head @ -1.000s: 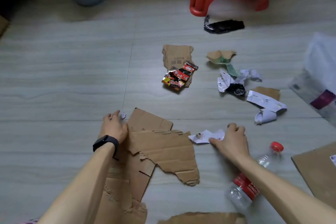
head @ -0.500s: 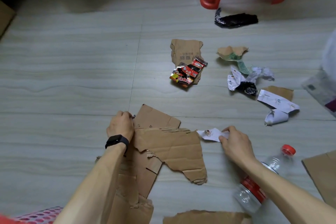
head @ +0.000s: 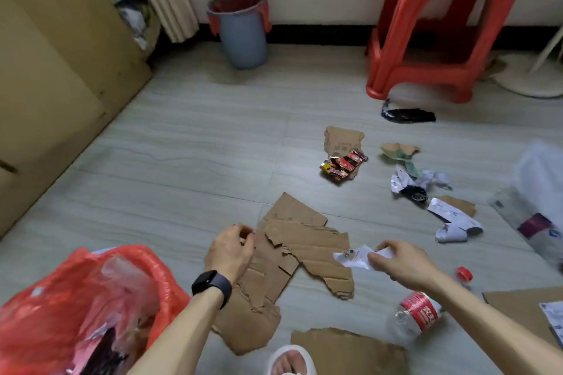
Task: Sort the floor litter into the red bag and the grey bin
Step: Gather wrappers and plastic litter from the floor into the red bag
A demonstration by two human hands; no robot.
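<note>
Here right hand (head: 399, 265) pinches paper scrap (head: 355, 257); left hand (head: 231, 248) curled

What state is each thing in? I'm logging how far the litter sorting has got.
red bag: open, partly filled.
grey bin: upright, red liner.
left hand: closed on something small.
right hand: pinching the white paper scrap.
plastic bottle: lying down, capped.
torn cardboard: flat on floor.

Bare floor (head: 189, 161) lies open from my hands to the grey bin (head: 242, 32); the red stool (head: 432, 27) blocks the right.
</note>
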